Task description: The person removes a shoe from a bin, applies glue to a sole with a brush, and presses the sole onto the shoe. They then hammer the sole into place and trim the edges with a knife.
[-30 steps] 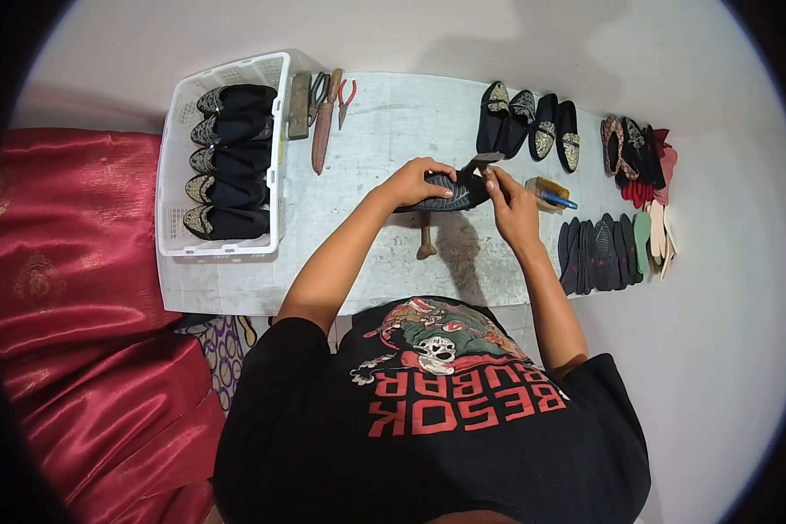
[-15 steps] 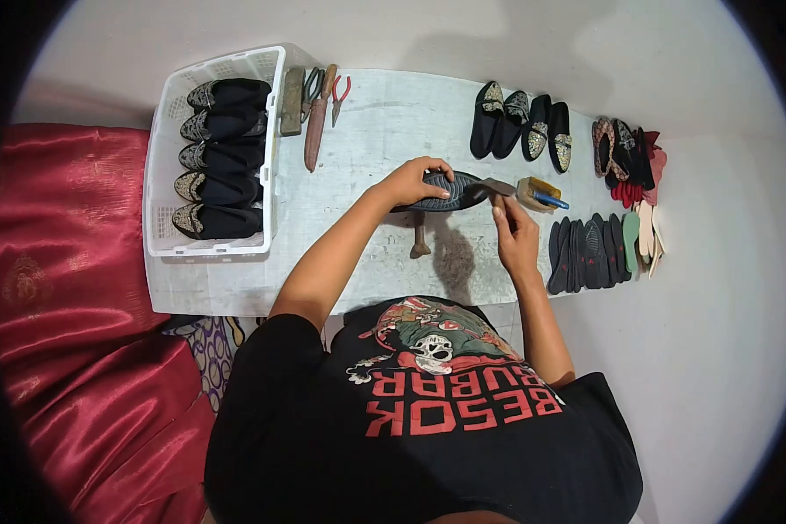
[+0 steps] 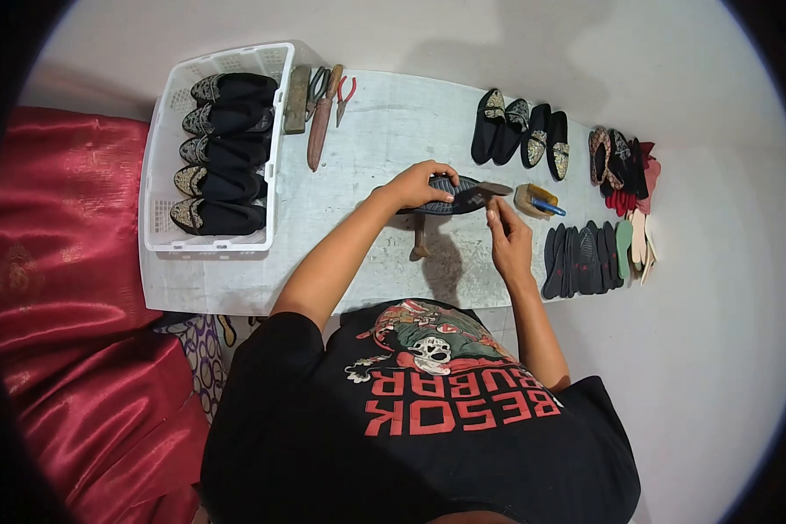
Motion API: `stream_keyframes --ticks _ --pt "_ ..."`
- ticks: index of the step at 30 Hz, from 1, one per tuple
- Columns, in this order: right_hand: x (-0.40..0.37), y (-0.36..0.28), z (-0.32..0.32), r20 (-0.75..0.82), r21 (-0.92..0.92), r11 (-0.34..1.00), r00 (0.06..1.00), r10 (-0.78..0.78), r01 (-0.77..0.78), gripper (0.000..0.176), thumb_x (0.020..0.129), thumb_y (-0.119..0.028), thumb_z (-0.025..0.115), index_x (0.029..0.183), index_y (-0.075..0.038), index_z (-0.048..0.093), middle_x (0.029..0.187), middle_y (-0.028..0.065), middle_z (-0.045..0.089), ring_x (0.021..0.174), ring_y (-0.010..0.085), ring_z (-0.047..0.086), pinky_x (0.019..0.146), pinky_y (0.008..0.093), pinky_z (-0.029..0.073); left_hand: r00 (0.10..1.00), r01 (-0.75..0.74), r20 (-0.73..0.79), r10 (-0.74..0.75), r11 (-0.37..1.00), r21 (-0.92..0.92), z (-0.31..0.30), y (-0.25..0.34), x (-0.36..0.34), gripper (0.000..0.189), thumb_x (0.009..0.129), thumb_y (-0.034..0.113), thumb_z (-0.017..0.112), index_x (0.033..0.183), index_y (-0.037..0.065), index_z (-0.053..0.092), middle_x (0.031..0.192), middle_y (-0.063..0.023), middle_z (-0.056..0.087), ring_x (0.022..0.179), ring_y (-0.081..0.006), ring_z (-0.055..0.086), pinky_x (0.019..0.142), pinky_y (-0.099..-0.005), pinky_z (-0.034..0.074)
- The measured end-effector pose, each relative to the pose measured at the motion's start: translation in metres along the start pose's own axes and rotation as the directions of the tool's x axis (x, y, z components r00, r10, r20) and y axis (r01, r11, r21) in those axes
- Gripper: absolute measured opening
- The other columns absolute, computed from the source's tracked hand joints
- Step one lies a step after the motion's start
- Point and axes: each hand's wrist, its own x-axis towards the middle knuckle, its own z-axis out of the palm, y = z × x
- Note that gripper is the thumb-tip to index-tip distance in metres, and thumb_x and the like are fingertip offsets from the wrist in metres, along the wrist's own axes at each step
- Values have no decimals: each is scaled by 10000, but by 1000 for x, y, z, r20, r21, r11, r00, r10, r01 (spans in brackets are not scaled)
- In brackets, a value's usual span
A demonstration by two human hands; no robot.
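My left hand grips a dark shoe sole with ridged tread, its fingers over the upper edge and its thumb on the face. At the sole's right end, a thin grey-brown piece sticks out; whether it is part of the sole or separate is unclear. My right hand is closed at that end, its fingertips pinched against the piece. Below the sole, a hammer-like tool lies on the white table, partly hidden. Just right of my right fingertips is a small container with a blue-handled brush.
A white basket of black shoes stands at the left. Beside it lie a block, a sheathed knife-like tool and red-handled pliers. Black shoes stand at the back right, with a row of soles in front.
The sole has turned slightly, showing more of its dark right part. My right hand has shifted slightly down, its fingers drawn closer together. The whole view has shifted a little.
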Motion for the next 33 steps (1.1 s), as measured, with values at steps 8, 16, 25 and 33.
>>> stream_keyframes --ticks 8,16,25,33 --pt "18 0 8 9 -52 999 1000 -14 14 442 1036 -316 631 1332 11 665 1153 244 741 1026 364 738 902 410 552 1000 20 23 -20 999 35 0 -2 1 406 783 150 884 1153 136 719 1178 -65 698 1147 -238 628 1027 -376 468" --pt "-2 4 6 9 -64 998 1000 -10 10 446 1020 -316 650 1300 30 674 1140 254 741 1004 370 740 876 411 556 1000 3 27 -3 1000 21 1 -6 1 394 785 132 880 1141 121 710 1179 -64 689 1156 -242 622 1040 -381 464" --pt "4 4 -3 19 -62 998 1000 17 -15 431 1007 -312 661 1274 26 694 1158 246 739 1016 369 742 864 418 557 997 35 66 -34 999 -27 0 -2 5 368 795 123 874 1126 115 713 1173 -61 684 1144 -219 621 1037 -366 465" --pt "11 7 0 -30 -152 985 995 -90 85 406 1007 -283 658 1267 27 698 1135 229 745 994 379 740 842 425 561 999 -16 52 13 998 55 0 -4 1 389 811 134 866 1159 113 694 1180 -55 675 1128 -208 614 1031 -355 460"
